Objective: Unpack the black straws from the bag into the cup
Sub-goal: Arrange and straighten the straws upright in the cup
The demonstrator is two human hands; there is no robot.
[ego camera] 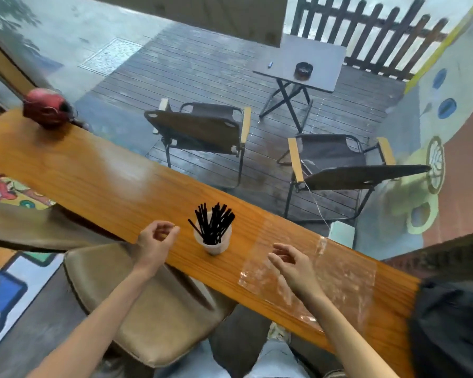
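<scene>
Head view: your long orange wooden counter (99, 184), with the flat clear plastic bag (339, 271) lying emptied on it.
Black straws (215, 223) stand in the white paper cup (215, 245) between your 2 hands; left hand (156, 240) and right hand (291, 264) both hang loosely curled, grasping nothing.

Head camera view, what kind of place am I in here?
Probably a cafe with an outdoor terrace: a long wooden counter faces a window, a cup of black straws stands on it, and folding chairs with a small table sit outside on decking.
</scene>
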